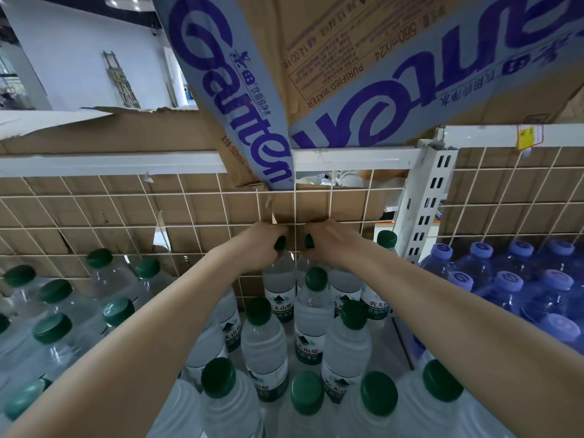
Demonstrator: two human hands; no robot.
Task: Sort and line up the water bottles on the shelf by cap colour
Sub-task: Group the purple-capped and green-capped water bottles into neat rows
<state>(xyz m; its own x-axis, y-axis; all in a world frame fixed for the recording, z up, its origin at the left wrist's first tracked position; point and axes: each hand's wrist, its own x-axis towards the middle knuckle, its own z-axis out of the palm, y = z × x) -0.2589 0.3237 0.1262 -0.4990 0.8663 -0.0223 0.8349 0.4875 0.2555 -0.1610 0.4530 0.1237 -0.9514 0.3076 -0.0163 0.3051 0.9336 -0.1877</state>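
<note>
Both arms reach to the back of the shelf. My left hand [259, 248] grips the top of a green-capped bottle [279, 279] that stands against the wire grid; its green cap shows between the fingers. My right hand [328, 245] grips the cap of the neighbouring green-capped bottle [344, 286] the same way. Several more green-capped bottles [264, 339] stand in rows in front of them and to the left. Purple-capped blue bottles [505, 286] fill the bay on the right.
A white wire grid [196, 210] backed by brown cardboard closes the rear of the shelf. A white slotted upright [423, 216] divides the green bay from the purple one. A large cardboard water carton [347, 74] hangs over the shelf above.
</note>
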